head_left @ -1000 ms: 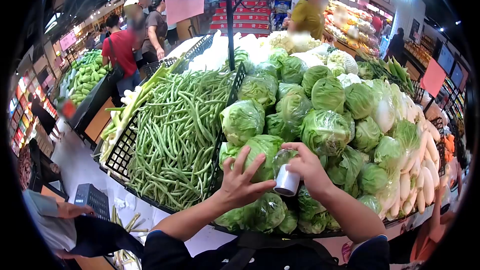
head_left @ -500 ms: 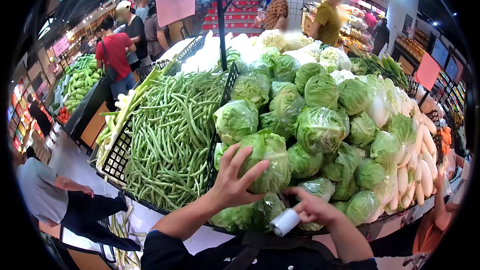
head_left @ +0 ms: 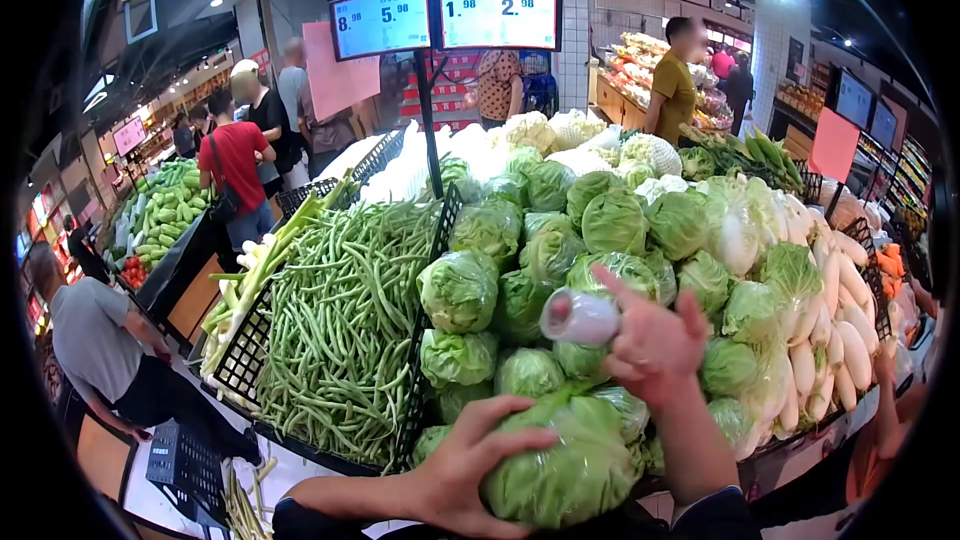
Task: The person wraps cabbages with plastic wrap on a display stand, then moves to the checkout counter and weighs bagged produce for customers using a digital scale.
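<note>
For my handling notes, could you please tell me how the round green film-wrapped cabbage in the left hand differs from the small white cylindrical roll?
The green cabbage is a leafy, film-wrapped ball; the white roll is a smooth, hollow-ended cylinder. The cabbage looks much larger than the roll. The left hand holds the cabbage, the right hand the roll. Both are hand-held.

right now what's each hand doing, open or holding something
Left hand: holding a wrapped cabbage.
Right hand: holding a white roll.
</note>
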A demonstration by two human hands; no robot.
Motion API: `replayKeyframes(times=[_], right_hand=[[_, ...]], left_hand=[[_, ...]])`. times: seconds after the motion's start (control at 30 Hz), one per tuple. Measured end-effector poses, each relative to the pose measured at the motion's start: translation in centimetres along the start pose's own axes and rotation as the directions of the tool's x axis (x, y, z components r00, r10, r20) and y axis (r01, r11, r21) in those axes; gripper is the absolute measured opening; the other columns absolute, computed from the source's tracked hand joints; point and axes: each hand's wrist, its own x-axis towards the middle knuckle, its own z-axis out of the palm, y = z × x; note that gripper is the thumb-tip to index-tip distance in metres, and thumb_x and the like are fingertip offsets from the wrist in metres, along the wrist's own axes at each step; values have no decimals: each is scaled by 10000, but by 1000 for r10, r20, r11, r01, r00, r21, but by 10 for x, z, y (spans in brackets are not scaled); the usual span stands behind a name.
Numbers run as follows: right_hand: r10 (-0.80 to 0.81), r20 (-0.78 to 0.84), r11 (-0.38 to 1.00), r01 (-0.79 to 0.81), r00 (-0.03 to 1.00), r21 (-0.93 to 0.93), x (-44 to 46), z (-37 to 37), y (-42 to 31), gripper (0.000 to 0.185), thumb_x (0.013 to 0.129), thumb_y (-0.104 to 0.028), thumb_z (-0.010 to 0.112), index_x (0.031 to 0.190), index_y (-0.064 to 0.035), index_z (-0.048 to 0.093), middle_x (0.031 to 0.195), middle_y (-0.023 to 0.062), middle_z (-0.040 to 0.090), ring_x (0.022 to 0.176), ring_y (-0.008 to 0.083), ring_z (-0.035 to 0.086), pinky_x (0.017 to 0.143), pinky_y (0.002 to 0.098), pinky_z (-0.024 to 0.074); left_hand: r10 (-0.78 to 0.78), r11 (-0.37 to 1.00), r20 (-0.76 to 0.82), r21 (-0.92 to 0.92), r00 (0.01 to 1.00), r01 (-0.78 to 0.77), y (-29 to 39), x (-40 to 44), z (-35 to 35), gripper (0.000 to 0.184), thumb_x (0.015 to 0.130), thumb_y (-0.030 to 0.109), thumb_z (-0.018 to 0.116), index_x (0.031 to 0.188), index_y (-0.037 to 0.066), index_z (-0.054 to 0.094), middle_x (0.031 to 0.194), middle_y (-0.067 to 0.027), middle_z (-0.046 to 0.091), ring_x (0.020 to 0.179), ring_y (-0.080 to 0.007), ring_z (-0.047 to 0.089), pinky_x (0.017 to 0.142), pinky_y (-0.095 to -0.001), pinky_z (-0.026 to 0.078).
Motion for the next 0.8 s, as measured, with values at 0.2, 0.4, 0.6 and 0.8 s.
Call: replayKeyframes(times=[0.2, 0.4, 0.6, 0.8], right_hand=[[634, 119, 758, -584, 764, -291, -56, 50, 1, 1117, 726, -196, 664, 1398, -272, -226, 1269, 397, 364, 387, 15, 254, 402, 141, 290], [376, -206, 926, -360, 903, 112, -70, -33, 64, 985, 799, -541, 565, 1432, -171, -93, 1062, 191, 541, 417, 81, 399, 413, 199, 370], [165, -56, 963, -174, 985, -208, 15, 7, -15, 856, 860, -304, 527, 1429, -117, -84, 672, 132, 534, 392, 147, 404, 394, 261, 381], [507, -412, 467, -643, 757, -607, -61, 86, 14, 963, 829, -113, 642, 1432, -167, -107, 1027, 171, 613, 473, 45, 468, 398, 179, 351]], left_hand=[[-221, 966, -517, 3, 827, 259, -56, -12, 6, 853, 488, 246, 844, 1197, 38, 418, 1157, -165, 439, 1088, -292, 470, 930, -391, 403], [-295, 846, -569, -529, 768, -66, -33, -9, 13, 960, 510, 310, 864, 1251, 23, 326, 1203, -182, 425, 1104, -304, 484, 891, -417, 454], [-100, 995, -171, -3, 980, 100, -5, -6, 21, 857, 471, 294, 876, 1176, 48, 454, 1203, -237, 407, 1131, -339, 443, 937, -435, 389], [-590, 762, -587, -633, 554, 141, -42, -11, 40, 700, 635, 178, 716, 1224, 42, 363, 1092, -145, 495, 991, -254, 555, 855, -371, 492]])
